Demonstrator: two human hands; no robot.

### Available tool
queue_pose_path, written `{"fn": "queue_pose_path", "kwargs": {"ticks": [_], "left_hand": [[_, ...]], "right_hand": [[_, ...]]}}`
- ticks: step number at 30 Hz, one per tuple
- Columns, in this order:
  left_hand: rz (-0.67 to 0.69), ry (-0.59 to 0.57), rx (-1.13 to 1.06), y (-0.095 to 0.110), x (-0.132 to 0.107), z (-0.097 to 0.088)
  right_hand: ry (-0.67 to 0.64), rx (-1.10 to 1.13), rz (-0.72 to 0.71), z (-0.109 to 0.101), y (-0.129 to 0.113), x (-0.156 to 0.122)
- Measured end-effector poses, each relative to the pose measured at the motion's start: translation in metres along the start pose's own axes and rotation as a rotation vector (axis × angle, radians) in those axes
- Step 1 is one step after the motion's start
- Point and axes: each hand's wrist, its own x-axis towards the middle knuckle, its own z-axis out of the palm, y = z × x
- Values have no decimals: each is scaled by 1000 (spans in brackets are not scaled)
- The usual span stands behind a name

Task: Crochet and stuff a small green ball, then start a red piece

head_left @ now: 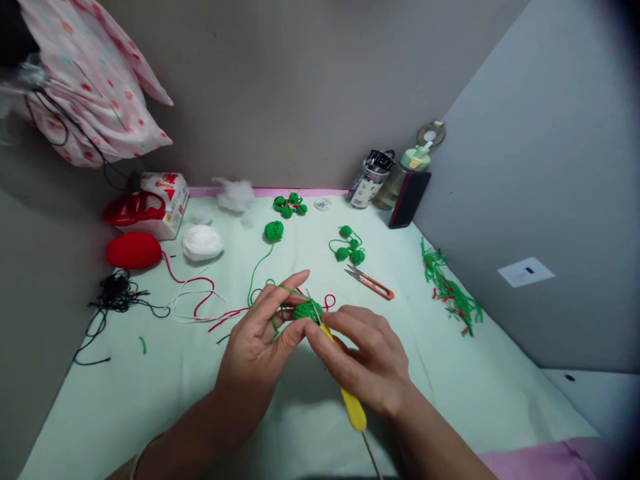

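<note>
My left hand [267, 333] pinches a small green crochet piece [306, 311], with green yarn running over its raised index finger. My right hand [367, 353] grips a crochet hook [354, 408] by its yellow handle, and the metal tip lies at the green piece. From the left hand a green strand leads back to a small green yarn ball [273, 231]. Loose red yarn [235, 312] passes behind the left hand. Orange-handled thread snips [371, 283] lie beyond my right hand.
Red yarn [134, 251], white yarn [202, 242] and tangled black yarn [117, 291] are at left. Green crochet balls [350, 247] and a green cluster [290, 205] lie farther back. A bottle [393, 187], phone [410, 200] and pen holder [369, 181] stand back right, yarn scraps [453, 290] at right.
</note>
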Motion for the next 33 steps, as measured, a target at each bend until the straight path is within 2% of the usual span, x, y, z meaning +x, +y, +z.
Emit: {"fn": "queue_pose_path", "kwargs": {"ticks": [4,7,12,16,19,24,27,30,33], "left_hand": [[-265,-163,-334,4,2,1],[-347,-245,-440,6,6,-1],[-290,-261,-381,7,10,-10],[-214,-257,-260,6,13,-16],[-191,-282,-169,7,16,-20],[-183,-335,-135,7,19,-23],[-203,-353,-167,7,19,-21],[-231,-373,-216,8,17,-18],[-255,-433,-304,9,17,-17]], "right_hand": [[30,-82,-182,-1,0,-1],[109,5,-222,4,4,4],[172,361,-118,8,12,11],[129,415,-38,1,12,14],[113,468,85,-5,12,17],[139,722,288,-6,19,22],[130,802,287,-5,21,23],[105,782,256,-6,22,21],[86,778,284,-8,21,22]]}}
